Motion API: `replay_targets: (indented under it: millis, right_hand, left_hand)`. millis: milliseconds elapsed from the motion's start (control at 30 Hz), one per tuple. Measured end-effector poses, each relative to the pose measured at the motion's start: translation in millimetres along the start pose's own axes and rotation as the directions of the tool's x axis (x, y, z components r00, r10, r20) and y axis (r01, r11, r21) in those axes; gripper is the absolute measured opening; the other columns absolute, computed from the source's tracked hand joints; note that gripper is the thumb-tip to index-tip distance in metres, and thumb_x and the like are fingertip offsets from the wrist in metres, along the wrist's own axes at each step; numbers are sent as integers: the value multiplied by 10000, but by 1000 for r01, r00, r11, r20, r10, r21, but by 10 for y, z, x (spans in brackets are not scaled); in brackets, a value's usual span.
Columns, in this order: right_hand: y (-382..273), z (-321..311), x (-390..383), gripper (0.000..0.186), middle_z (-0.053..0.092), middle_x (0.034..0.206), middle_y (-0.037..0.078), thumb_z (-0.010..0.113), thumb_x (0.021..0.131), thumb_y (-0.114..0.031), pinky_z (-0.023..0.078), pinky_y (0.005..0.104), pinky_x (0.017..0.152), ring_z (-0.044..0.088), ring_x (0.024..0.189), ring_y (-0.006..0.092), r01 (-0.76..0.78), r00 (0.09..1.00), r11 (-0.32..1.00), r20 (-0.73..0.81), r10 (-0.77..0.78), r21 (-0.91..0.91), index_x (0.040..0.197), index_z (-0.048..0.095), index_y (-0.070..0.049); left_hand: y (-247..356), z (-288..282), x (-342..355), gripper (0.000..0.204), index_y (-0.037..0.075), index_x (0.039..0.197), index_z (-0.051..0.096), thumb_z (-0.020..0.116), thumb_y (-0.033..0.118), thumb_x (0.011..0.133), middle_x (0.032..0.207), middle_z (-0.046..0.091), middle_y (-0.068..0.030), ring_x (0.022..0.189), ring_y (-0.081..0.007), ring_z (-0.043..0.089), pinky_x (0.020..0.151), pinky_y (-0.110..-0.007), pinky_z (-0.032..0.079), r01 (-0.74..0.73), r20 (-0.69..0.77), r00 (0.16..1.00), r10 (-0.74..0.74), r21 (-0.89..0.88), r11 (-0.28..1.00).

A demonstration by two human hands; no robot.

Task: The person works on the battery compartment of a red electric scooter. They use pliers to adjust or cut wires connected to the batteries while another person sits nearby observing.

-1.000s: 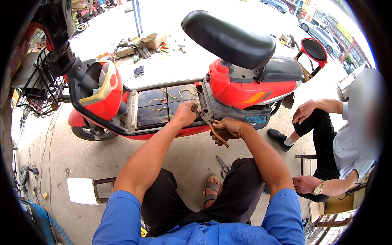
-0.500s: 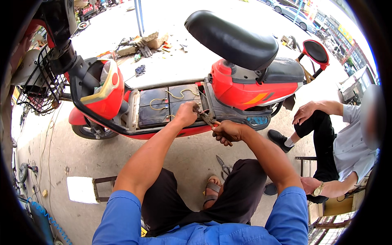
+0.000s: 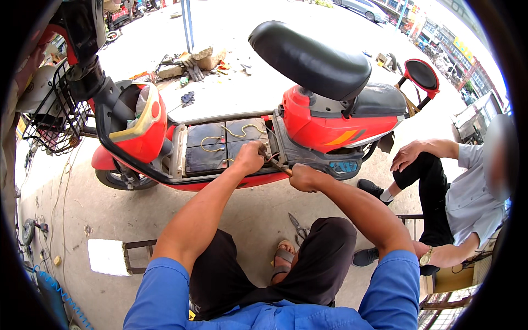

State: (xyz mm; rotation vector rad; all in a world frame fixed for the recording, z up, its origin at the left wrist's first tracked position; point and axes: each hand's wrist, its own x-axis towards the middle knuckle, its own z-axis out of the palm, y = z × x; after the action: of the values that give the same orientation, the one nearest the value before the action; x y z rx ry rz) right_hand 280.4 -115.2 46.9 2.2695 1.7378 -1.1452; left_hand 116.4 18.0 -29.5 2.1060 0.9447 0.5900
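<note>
The red electric scooter [image 3: 308,122] stands across in front of me, its black seat [image 3: 316,58] raised. In its open floor compartment sit several black batteries [image 3: 205,157] joined by yellowish wires [image 3: 242,131]. My right hand [image 3: 304,178] is closed round the handles of a pair of pliers [image 3: 280,166], whose jaws reach the compartment's near right corner. My left hand [image 3: 251,157] is closed at that corner, beside the plier jaws; what its fingers pinch is hidden. A short reddish wire [image 3: 273,156] shows between the hands.
A seated person [image 3: 467,192] is close on my right. Scissors [image 3: 298,227] lie on the ground near my sandal. At left are a white-topped stool [image 3: 108,257], a blue coiled hose [image 3: 63,297] and loose cords. Stones and dark gloves [image 3: 193,70] lie beyond the scooter.
My right hand has turned over and its fingers have closed tighter round the plier handles, which were spread apart. The left hand stays at the compartment's corner.
</note>
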Motion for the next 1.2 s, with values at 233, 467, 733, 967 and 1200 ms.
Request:
replay_targets:
  millis: [233, 467, 733, 967, 1200]
  right_hand:
    - [218, 122, 181, 338, 609, 887, 385, 490, 812, -129, 536, 486, 709, 642, 824, 487, 176, 972, 957, -115, -206, -232, 898, 619, 171]
    - [217, -15, 119, 207, 526, 598, 101, 586, 819, -161, 342, 353, 382, 501, 454, 197, -216, 964, 922, 223, 147, 322, 684, 506, -26]
    - [89, -33, 83, 273, 519, 585, 100, 600, 826, -238, 343, 361, 380, 492, 438, 207, -182, 979, 979, 111, 171, 95, 691, 500, -23]
    - [15, -6, 18, 272, 594, 669, 224, 475, 823, -138, 446, 433, 441, 597, 505, 309, -130, 992, 991, 7, 130, 11, 837, 576, 114]
    - [51, 76, 34, 347, 621, 758, 318, 458, 813, -121, 492, 478, 515, 660, 630, 388, -55, 998, 997, -34, 53, -54, 919, 585, 184]
  left_hand:
    - [51, 36, 14, 261, -71, 981, 654, 551, -38, 743, 902, 716, -181, 879, -275, 705, 811, -352, 535, -2, 3, 1000, 3, -10, 1000]
    - [35, 35, 12, 254, -60, 974, 658, 555, -43, 743, 895, 715, -176, 869, -272, 705, 798, -349, 538, -12, -7, 1000, 12, -15, 1000]
    - [32, 30, 7, 235, -50, 961, 661, 576, -39, 742, 896, 716, -169, 876, -275, 703, 793, -354, 539, -2, 1, 1000, 2, -12, 1000]
    - [28, 31, 21, 228, -42, 954, 664, 586, -27, 740, 894, 713, -174, 873, -288, 701, 795, -363, 539, -21, -7, 1000, 21, 13, 1000]
    - [80, 41, 12, 247, -48, 961, 662, 576, -31, 730, 900, 712, -181, 875, -297, 700, 798, -370, 538, -14, -7, 1000, 14, 16, 1000]
